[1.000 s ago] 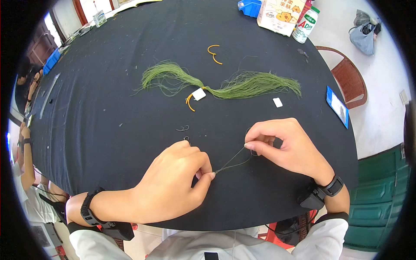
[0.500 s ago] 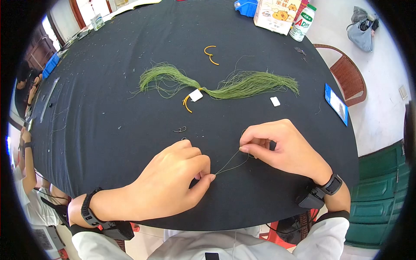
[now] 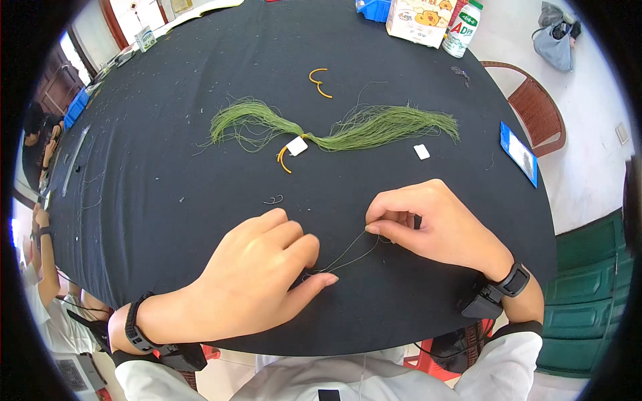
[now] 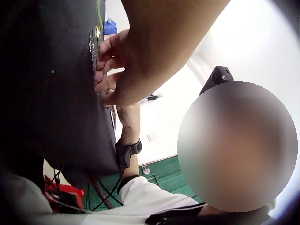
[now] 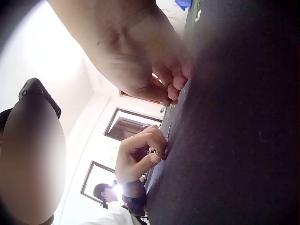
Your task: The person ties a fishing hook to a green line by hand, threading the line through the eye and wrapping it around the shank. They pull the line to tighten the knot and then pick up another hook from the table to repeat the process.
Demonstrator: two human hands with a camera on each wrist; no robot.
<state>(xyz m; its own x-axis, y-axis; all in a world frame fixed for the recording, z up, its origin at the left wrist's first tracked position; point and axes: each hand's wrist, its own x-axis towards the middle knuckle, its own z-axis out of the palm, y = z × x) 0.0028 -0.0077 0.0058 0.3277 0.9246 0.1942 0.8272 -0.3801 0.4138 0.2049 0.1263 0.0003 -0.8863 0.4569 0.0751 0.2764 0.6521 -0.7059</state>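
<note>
A thin green thread [image 3: 352,260] runs as a narrow loop between my two hands, just over the black cloth. My right hand [image 3: 438,224] pinches its far end between thumb and index finger. At the other end, the thread goes in beneath the curled fingers of my left hand [image 3: 257,271], whose thumb stands apart from the index finger. In the right wrist view the left hand [image 5: 140,154] has bent fingers round something small, too blurred to name. Beyond the hands lie small metal hooks [image 3: 274,200] and a tied bundle of green threads [image 3: 388,129].
Yellow curved pieces [image 3: 320,83], a white tag [image 3: 296,146] and another white piece [image 3: 421,152] lie on the black tablecloth [image 3: 221,180]. A blue packet [image 3: 518,154] is at the right edge. A carton [image 3: 418,20] and a bottle [image 3: 462,30] stand at the back.
The left thumb has parted from the index finger, and the left fingers have shifted slightly left and up. The right hand keeps its pinch. The head view has shifted a little.
</note>
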